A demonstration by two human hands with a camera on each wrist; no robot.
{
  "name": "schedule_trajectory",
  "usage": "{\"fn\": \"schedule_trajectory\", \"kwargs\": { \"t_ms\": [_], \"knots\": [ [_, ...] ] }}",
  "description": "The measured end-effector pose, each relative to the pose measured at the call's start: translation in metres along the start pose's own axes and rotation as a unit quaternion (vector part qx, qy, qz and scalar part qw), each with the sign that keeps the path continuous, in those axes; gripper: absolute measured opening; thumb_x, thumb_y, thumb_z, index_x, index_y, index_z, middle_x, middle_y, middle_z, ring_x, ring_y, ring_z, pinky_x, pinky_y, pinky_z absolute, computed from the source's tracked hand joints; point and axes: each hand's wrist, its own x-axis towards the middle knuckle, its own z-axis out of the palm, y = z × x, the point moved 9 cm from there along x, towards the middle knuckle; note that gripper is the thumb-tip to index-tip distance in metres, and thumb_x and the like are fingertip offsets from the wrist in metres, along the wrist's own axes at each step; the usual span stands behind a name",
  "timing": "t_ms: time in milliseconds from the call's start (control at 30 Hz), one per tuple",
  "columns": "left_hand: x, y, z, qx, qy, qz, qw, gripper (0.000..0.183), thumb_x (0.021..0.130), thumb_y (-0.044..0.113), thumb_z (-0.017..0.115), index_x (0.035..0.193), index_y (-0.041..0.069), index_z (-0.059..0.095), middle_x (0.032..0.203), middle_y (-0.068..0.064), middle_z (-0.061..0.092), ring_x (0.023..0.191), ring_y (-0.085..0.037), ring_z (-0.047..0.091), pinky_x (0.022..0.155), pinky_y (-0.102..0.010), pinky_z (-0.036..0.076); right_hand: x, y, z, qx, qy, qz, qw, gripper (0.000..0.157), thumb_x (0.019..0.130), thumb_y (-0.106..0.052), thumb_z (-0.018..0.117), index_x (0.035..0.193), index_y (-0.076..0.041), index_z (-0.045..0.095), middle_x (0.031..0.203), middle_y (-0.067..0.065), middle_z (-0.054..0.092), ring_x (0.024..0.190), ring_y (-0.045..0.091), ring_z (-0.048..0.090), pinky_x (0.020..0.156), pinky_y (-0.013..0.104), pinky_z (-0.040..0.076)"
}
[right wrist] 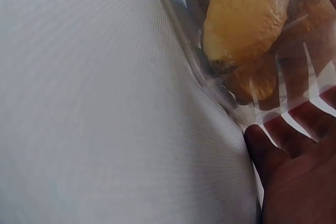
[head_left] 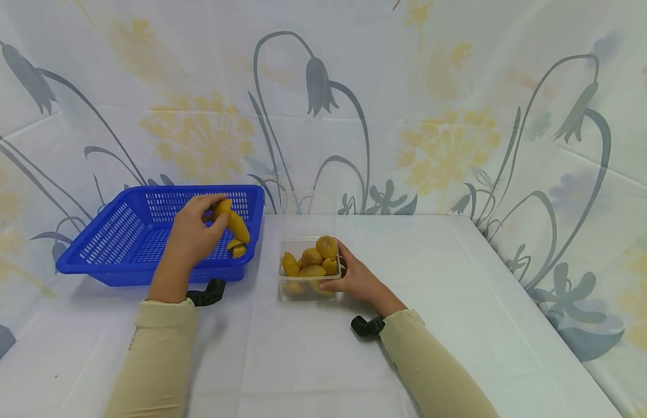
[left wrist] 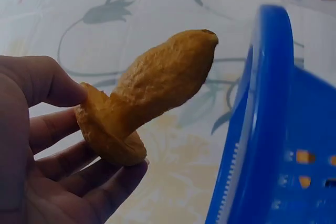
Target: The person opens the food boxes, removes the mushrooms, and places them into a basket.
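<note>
My left hand (head_left: 198, 229) pinches a yellow-brown mushroom (left wrist: 163, 72) between thumb and fingers, by its cap. Its thick stem points away and ends in a small dark tip. That hand is over the right part of a blue plastic basket (head_left: 114, 269), where more yellow pieces (head_left: 238, 249) lie. To the right, a clear plastic box (head_left: 309, 278) stands on the table, heaped with several yellow mushrooms (head_left: 312, 257). My right hand (head_left: 357, 278) grips the box's right side, thumb at the front; in the right wrist view its fingers lie against the clear wall (right wrist: 262, 114).
A white cloth covers the table (head_left: 449, 267). Behind it hangs a flower-patterned curtain (head_left: 334, 69). The basket's raised rim (left wrist: 270, 77) stands close beside the left hand. A clear lid (head_left: 308, 217) seems to stand up behind the box.
</note>
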Motion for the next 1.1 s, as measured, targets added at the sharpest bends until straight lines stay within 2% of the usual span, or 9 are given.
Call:
{"fn": "schedule_trajectory", "kwargs": {
  "t_ms": [67, 200, 333, 667, 1100],
  "knots": [
    [0.0, -0.005, -0.002, 0.012, -0.003, -0.006, 0.9999, 0.043, 0.093, 0.028, 0.044, 0.133, 0.014, 0.046, 0.135, -0.014, 0.04, 0.119, -0.032, 0.046, 0.095, -0.046, 0.045, -0.001, -0.001, 0.0, 0.002, -0.003, -0.002, 1.0, 0.106, 0.063, -0.044, 0.079, 0.142, -0.042, 0.008, 0.145, -0.009, 0.031, 0.135, 0.019, 0.031, 0.109, 0.044, 0.029],
    [-0.001, -0.013, -0.005, 0.047, -0.005, -0.016, 0.9987, 0.044, 0.093, 0.027, 0.043, 0.134, 0.01, 0.044, 0.136, -0.017, 0.039, 0.117, -0.035, 0.046, 0.094, -0.05, 0.044, -0.009, -0.02, -0.001, 0.0, -0.02, 0.004, 1.0, 0.105, 0.068, -0.036, 0.078, 0.145, -0.032, 0.007, 0.147, -0.003, 0.029, 0.136, 0.021, 0.029, 0.11, 0.044, 0.029],
    [-0.002, -0.021, -0.003, 0.074, -0.03, -0.035, 0.9962, 0.047, 0.093, 0.026, 0.043, 0.136, 0.007, 0.041, 0.135, -0.021, 0.039, 0.114, -0.038, 0.045, 0.093, -0.052, 0.044, -0.017, -0.037, -0.002, -0.006, -0.03, 0.008, 1.0, 0.103, 0.071, -0.03, 0.076, 0.147, -0.025, 0.006, 0.148, 0.001, 0.027, 0.136, 0.024, 0.028, 0.11, 0.043, 0.028],
    [-0.004, -0.045, 0.014, 0.117, -0.119, -0.085, 0.9822, 0.052, 0.095, 0.03, 0.044, 0.139, 0.004, 0.034, 0.133, -0.022, 0.043, 0.114, -0.038, 0.046, 0.094, -0.054, 0.042, -0.017, -0.036, -0.002, -0.008, -0.033, 0.008, 0.999, 0.102, 0.072, -0.031, 0.076, 0.146, -0.027, 0.006, 0.148, 0.0, 0.029, 0.136, 0.024, 0.029, 0.11, 0.044, 0.028],
    [-0.006, -0.056, 0.027, 0.153, -0.176, -0.112, 0.966, 0.049, 0.096, 0.029, 0.043, 0.136, 0.001, 0.038, 0.127, -0.023, 0.048, 0.111, -0.037, 0.048, 0.093, -0.053, 0.042, -0.016, -0.034, -0.002, 0.0, -0.036, 0.006, 0.999, 0.102, 0.072, -0.03, 0.076, 0.146, -0.029, 0.007, 0.147, -0.001, 0.03, 0.136, 0.022, 0.03, 0.11, 0.042, 0.03]
  ]
}}
